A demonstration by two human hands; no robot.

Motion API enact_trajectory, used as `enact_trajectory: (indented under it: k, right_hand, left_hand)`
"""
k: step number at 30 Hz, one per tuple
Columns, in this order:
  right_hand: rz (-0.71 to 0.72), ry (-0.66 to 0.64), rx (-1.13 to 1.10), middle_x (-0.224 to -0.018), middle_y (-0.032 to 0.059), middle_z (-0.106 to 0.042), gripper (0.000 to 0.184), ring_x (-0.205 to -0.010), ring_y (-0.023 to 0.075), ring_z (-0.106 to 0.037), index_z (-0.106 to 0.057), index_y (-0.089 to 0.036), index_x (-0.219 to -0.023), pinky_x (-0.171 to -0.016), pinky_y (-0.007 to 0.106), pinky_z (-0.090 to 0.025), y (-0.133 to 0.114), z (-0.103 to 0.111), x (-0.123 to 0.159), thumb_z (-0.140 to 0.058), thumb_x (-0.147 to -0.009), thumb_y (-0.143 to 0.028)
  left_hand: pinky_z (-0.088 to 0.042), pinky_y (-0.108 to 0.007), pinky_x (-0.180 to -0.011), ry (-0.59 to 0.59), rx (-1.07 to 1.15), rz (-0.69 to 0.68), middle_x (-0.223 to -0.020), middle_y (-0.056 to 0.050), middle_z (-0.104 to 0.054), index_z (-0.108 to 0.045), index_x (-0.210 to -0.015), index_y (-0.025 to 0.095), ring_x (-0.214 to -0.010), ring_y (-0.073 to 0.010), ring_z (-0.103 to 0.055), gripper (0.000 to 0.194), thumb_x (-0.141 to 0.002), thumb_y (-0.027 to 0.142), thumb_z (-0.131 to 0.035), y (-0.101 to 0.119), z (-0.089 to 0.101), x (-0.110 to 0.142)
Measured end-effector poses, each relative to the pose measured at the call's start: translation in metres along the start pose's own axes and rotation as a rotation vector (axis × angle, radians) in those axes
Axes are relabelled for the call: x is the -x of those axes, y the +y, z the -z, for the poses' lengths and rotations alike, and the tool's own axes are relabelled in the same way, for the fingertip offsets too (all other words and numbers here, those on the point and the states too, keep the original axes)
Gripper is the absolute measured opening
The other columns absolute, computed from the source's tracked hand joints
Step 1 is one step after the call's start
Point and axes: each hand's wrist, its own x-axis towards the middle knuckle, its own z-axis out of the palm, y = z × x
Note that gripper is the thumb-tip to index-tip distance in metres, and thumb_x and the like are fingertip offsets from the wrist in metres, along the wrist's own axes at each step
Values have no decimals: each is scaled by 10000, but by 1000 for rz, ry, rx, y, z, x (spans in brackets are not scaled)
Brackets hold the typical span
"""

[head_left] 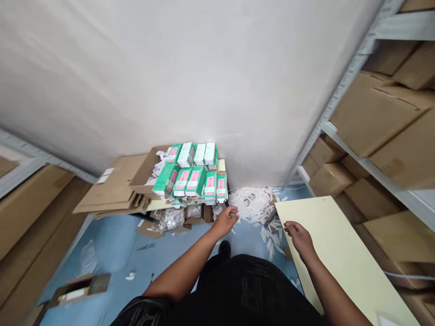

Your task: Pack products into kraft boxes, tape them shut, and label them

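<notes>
In the head view my left hand hangs in the air in front of the stacked green and white boxes. Its fingers are loosely bent and I see nothing in them. The boxes carry pink panels and sit in two rows at the table's end. My right hand is over the left edge of a pale yellow tabletop, thumb and fingers slightly apart, with nothing visible between them. Whether it touches the tabletop, I cannot tell.
Flattened cardboard and an open carton with white paper lie left of the boxes. White strips litter the blue floor. Shelving with brown cartons flanks the right; more cartons stand left. A small open box lies lower left.
</notes>
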Motion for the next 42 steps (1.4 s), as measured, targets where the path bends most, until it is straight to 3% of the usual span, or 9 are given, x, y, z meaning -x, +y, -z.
enact_trajectory:
  k: [6, 13, 18, 21, 26, 30, 32, 37, 42]
  right_hand:
    - [53, -242, -10, -988, 77, -808, 447, -959, 313, -756, -768, -229, -990, -865, 411, -581, -51, -63, -30, -584, -839, -608]
    - [99, -379, 8, -946, 76, -795, 444, -892, 303, -756, -742, -214, -1009, -812, 407, -573, -123, -177, -52, -577, -834, -587]
    - [222, -458, 35, -939, 61, -782, 391, -925, 290, -725, -748, -222, -960, -866, 389, -544, -191, -259, -50, -572, -850, -554]
    - [235, -517, 17, -933, 58, -782, 369, -930, 287, -718, -747, -229, -921, -843, 376, -548, -228, -302, -45, -590, -850, -555]
    - [89, -704, -123, -977, 50, -765, 302, -859, 241, -731, -730, -223, -949, -726, 318, -544, -289, -378, -44, -644, -841, -491]
    - [-132, -797, -211, -848, 21, -720, 193, -708, 172, -687, -681, -220, -944, -595, 254, -517, -330, -439, -48, -697, -814, -360]
    - [-191, -816, -224, -766, 2, -677, 176, -620, 153, -647, -654, -220, -928, -549, 251, -512, -339, -462, -49, -704, -815, -346]
    - [-209, -819, -248, -688, -32, -613, 193, -540, 127, -589, -634, -226, -961, -517, 242, -501, -338, -480, -47, -697, -837, -360]
    - [-183, -814, -303, -743, -9, -678, 312, -616, 139, -622, -668, -231, -1060, -569, 241, -501, -339, -474, -42, -744, -796, -379]
  left_hand:
    - [-568, -389, -944, 239, -15, 20, -1127, -92, -745, -684, -1104, 199, -1038, -237, -713, 307, -809, 281, -682, -19, 83, 1]
    - [-536, -406, -991, 454, -215, -44, -1199, -102, -693, -647, -1211, 197, -1102, -255, -672, 353, -863, 254, -627, -31, 201, -14]
    - [-269, -528, -1235, 653, -523, -178, -1476, -182, -516, -591, -1354, 198, -1449, -393, -389, 565, -818, 291, -742, -34, 289, -24]
    - [-290, -527, -1213, 612, -558, -94, -1535, -199, -460, -524, -1440, 185, -1459, -423, -371, 716, -808, 416, -769, -42, 322, -37]
    - [-413, -440, -1096, 491, -556, 141, -1403, -177, -583, -459, -1477, 153, -1330, -350, -523, 655, -916, 452, -615, -51, 346, -56]
    - [-452, -406, -1014, 442, -533, 198, -1379, -159, -562, -491, -1443, 194, -1286, -336, -554, 654, -865, 450, -659, -51, 348, -53]
    - [-467, -401, -980, 418, -515, 224, -1394, -162, -523, -447, -1481, 207, -1274, -344, -557, 764, -821, 492, -706, -51, 345, -48]
    - [-495, -394, -917, 422, -471, 187, -1394, -168, -479, -285, -1572, 200, -1226, -347, -578, 1047, -717, 507, -806, -52, 335, -45]
    - [-518, -407, -888, 519, -401, 156, -1327, -148, -516, -384, -1491, 208, -1129, -321, -614, 866, -738, 364, -780, -54, 342, -45]
